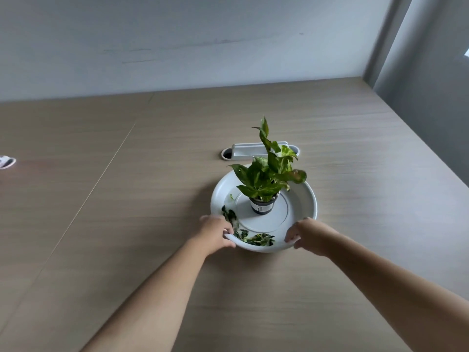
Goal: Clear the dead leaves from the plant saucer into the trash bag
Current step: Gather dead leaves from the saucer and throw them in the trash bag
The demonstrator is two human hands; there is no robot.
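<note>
A round white plant saucer (303, 199) sits on the wooden table. A small potted green plant (269, 174) stands in its middle in a dark pot with a white label. Dark and pale dead leaves (250, 237) lie along the saucer's near-left inside edge. My left hand (215, 232) grips the saucer's near-left rim, fingers curled over it beside the leaves. My right hand (308, 237) grips the near-right rim. No trash bag is in view.
A white cable-port cover (246, 149) is set into the table just behind the saucer. A small white object (6, 162) lies at the far left edge of the view. A grey wall runs behind the table; the table's right edge slants along the upper right.
</note>
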